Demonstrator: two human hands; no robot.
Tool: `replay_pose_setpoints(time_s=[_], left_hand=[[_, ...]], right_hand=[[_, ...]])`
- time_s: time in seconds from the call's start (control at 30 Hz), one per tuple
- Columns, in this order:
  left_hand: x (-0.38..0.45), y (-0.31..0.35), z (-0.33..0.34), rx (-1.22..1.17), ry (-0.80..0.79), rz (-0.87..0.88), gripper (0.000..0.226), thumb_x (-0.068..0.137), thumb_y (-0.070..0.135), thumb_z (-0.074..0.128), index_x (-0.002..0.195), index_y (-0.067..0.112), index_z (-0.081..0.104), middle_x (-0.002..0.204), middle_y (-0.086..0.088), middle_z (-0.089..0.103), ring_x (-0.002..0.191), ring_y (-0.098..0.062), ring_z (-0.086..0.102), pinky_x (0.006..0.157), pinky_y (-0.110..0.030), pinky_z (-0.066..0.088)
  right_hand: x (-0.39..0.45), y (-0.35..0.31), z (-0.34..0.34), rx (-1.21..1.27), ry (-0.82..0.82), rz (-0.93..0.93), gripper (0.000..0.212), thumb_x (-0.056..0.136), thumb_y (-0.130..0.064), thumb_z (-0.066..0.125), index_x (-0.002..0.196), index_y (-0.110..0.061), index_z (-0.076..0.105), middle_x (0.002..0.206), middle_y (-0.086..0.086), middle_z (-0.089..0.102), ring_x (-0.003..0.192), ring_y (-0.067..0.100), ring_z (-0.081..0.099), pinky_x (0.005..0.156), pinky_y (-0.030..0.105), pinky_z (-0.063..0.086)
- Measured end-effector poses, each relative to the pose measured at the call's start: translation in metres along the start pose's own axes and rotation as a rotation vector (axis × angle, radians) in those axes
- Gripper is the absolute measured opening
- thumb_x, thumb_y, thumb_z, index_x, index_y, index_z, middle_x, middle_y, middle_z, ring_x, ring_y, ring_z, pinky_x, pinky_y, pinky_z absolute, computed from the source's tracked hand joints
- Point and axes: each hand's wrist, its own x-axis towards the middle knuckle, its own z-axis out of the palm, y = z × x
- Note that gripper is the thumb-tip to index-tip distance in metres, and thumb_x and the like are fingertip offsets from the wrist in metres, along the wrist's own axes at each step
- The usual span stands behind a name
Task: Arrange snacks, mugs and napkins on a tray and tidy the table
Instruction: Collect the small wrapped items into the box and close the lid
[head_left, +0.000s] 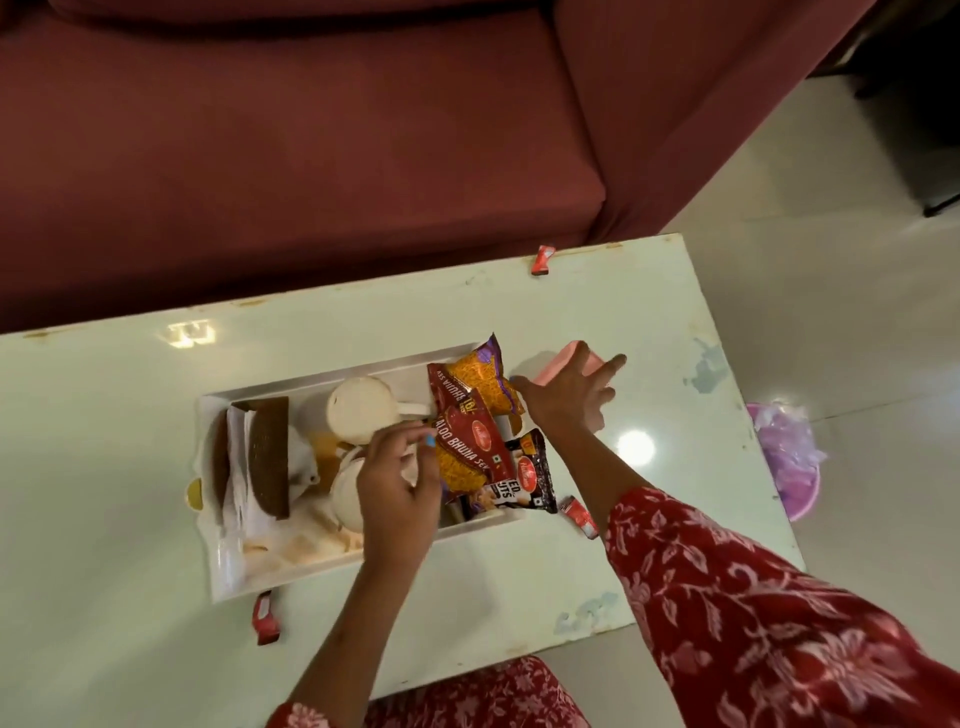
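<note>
white rectangular tray (249, 582) on the pale tabletop (104, 519) — holding cream mugs (358, 410), napkins (244, 467), glossy red-orange snack packets (467, 457); left hand (397, 483) fingers pinched over a mug, right hand (566, 400) fingers spread beside a pink object (566, 364).

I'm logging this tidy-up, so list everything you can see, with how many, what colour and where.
tray: one, white, middle of table
mugs: two, cream, in the tray
snack packets: four, red, orange and black, tray's right end
napkins: a white stack with brown pieces, tray's left end
small wrappers: three, red, on the table around the tray
pink box: one, right of tray, under the right hand
table: one, pale green
sofa: one, maroon, behind table
bin: one, pink, floor at right
left hand: over the tray
right hand: reaching to the pink box
</note>
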Motion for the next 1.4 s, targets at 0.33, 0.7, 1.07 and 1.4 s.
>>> replay_pose_setpoints(time_s=[0.33,0.7,1.07,1.4], left_hand=[[-0.021,0.018,0.019,-0.137,-0.146,-0.113,0.013,0.089,0.005,0.054,0.095,0.013,0.063,0.088,0.01,0.063,0.081,0.013,0.059,0.057,0.0,0.043],[-0.024,0.053,0.022,-0.324,-0.427,-0.41,0.013,0.092,0.022,0.051,0.101,0.025,0.06,0.103,0.001,0.065,0.103,-0.02,0.061,0.087,-0.032,0.05],[-0.047,0.072,0.009,-0.78,-0.539,-0.708,0.055,0.081,0.053,0.054,0.132,0.035,0.041,0.127,-0.009,0.06,0.108,-0.028,0.063,0.08,-0.044,0.054],[-0.069,0.065,-0.014,-0.86,-0.52,-0.682,0.043,0.094,0.023,0.046,0.136,0.032,0.038,0.124,-0.009,0.058,0.11,-0.03,0.06,0.094,-0.048,0.048]], right_hand=[[0.012,0.024,-0.003,-0.067,0.024,-0.089,0.075,0.074,-0.042,0.066,0.135,-0.027,0.025,0.144,0.014,0.017,0.117,0.046,0.038,0.083,0.046,0.045],[-0.056,0.054,-0.054,0.582,0.114,-0.048,0.041,0.088,-0.027,0.052,0.127,-0.017,0.059,0.117,0.015,0.067,0.075,0.022,0.058,0.073,0.031,0.049],[-0.2,0.066,-0.049,0.841,0.07,-0.26,0.03,0.086,-0.038,0.06,0.115,-0.032,0.065,0.108,-0.018,0.059,0.1,0.009,0.063,0.072,0.008,0.051],[-0.231,0.084,-0.039,0.51,0.261,-0.45,0.046,0.09,-0.049,0.044,0.119,-0.021,0.065,0.107,0.006,0.07,0.085,0.017,0.065,0.071,0.026,0.053]])
